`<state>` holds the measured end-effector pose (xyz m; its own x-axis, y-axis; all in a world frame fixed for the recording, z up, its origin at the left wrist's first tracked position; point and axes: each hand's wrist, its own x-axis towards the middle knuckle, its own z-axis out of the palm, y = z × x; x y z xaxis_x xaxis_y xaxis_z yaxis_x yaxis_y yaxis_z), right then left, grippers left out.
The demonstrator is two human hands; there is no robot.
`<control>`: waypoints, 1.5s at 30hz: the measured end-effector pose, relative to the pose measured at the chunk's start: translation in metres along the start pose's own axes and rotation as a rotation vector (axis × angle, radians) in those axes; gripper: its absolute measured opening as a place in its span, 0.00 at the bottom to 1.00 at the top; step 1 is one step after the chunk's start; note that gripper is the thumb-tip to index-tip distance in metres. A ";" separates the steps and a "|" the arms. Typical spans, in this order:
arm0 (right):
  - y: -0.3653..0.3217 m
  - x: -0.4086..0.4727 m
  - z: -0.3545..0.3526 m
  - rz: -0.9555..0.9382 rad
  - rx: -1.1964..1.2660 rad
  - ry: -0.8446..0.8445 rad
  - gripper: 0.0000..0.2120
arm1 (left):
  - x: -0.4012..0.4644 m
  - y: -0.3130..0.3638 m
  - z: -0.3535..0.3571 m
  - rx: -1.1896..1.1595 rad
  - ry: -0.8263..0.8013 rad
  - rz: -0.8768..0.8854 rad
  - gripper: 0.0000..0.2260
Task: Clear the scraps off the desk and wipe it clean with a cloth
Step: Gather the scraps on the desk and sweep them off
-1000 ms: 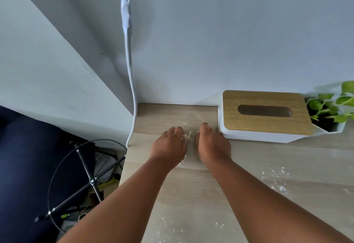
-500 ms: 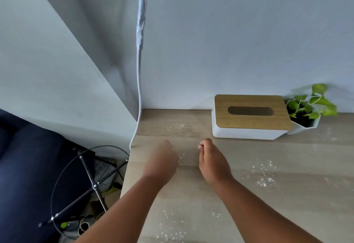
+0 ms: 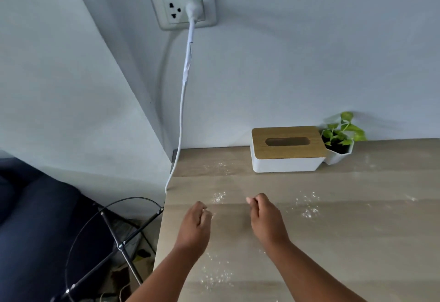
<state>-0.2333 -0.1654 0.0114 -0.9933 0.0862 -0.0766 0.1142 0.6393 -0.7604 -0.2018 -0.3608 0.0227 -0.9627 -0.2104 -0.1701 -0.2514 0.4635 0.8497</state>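
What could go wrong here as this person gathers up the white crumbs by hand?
1. The crumbs lie close to the desk's left edge; a sweep that way could push them onto the clutter on the floor.
2. More patches are scattered right and near the tissue box, so picking by hand may miss some.
3. The white cable hangs by the desk corner; the left hand could snag it. The right hand is farther away.

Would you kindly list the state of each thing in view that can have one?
left hand: fingers curled, over the desk
right hand: fingers curled, over the desk
scraps: scattered in white patches
desk: not yet wiped
tissue box: lid on, no tissue showing
plug: in the wall socket
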 end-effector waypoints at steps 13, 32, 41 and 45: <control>-0.003 -0.100 -0.012 0.312 0.282 0.113 0.10 | -0.076 0.001 -0.018 -0.414 -0.120 -0.296 0.12; 0.041 -0.239 -0.080 0.546 0.414 0.284 0.10 | -0.174 0.030 0.052 -0.418 -0.438 -0.283 0.13; 0.098 -0.294 -0.172 0.655 0.631 0.474 0.10 | -0.218 0.088 0.144 -0.259 -0.645 -0.210 0.12; 0.135 -0.321 -0.214 0.732 0.726 0.545 0.10 | -0.245 0.118 0.194 -0.217 -0.719 -0.199 0.11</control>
<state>0.1046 0.0568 0.0711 -0.5353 0.6828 -0.4972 0.4460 -0.2714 -0.8529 -0.0151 -0.0872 0.0681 -0.7484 0.3726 -0.5487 -0.4724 0.2813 0.8353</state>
